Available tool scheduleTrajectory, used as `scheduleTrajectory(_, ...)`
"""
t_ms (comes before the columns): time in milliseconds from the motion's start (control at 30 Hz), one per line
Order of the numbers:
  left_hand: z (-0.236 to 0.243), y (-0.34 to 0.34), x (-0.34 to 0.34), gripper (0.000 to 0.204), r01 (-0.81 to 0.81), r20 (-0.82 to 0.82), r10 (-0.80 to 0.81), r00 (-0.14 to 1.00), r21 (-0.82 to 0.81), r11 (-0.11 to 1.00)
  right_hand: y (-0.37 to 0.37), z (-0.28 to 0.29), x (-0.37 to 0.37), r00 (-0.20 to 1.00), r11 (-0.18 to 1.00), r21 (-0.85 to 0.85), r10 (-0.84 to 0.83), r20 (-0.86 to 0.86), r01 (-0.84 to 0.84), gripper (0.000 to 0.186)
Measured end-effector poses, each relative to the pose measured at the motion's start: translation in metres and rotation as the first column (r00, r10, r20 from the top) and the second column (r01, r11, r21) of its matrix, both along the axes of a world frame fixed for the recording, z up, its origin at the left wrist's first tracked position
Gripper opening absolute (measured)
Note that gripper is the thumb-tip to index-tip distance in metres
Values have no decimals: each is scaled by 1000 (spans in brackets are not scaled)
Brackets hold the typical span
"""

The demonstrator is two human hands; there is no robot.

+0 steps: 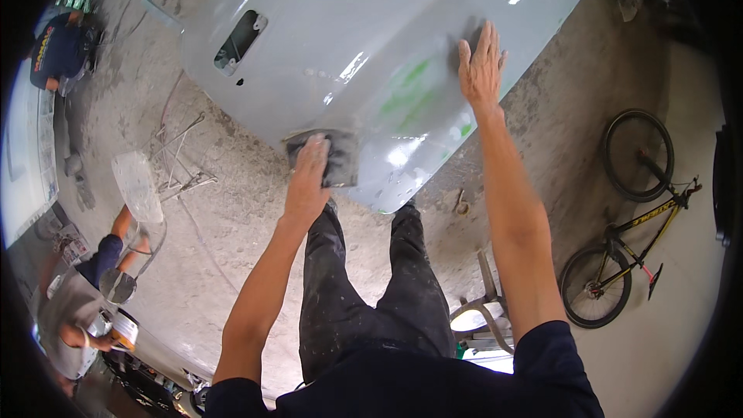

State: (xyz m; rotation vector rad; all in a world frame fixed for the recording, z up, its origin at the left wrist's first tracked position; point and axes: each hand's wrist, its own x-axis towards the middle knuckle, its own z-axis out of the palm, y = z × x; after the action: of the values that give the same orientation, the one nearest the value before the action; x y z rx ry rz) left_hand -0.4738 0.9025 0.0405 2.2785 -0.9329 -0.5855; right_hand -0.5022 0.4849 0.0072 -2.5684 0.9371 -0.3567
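Observation:
A grey car door panel (309,54) with wet, shiny patches and green spots spreads out before me. It has an oblong handle opening at its upper left. My left hand (312,162) presses a dark sheet of sandpaper (340,161) onto the panel's near left edge, with the fingers together over it; part of the sheet sticks out beside them. Farther up and to the right, my right hand (483,70) rests flat on the panel near its right edge, fingers stretched out and holding nothing.
A bicycle (627,217) leans by the wall at the right. A chair (489,306) stands near my right leg. To the left are a metal-framed chair (141,186) and two other people (62,54), (73,302). The concrete floor (232,248) is stained.

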Motion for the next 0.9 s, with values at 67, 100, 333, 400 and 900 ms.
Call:
scheduleTrajectory(67,-6,8,-5,93,-38,-25,38,999,15,999,-16,-15,4,991,999,-14,-52,-126,51,77)
scheduleTrajectory(100,-7,7,-2,92,-5,27,4,1000,40,999,-19,-20,4,992,998,-57,-12,-124,5,78)
scheduleTrajectory(333,-10,-140,70,83,198,59,-194,979,-78,977,-18,-20,3,980,994,-109,-30,-196,9,77)
scheduleTrajectory(400,-14,-206,91,79,250,150,-235,960,-86,965,-19,-18,4,978,995,-100,-44,-203,24,75)
scheduleTrajectory(900,18,8,45,87,366,-175,-328,928,276,889,-19,-19,4,975,991,-127,-59,-216,32,73)
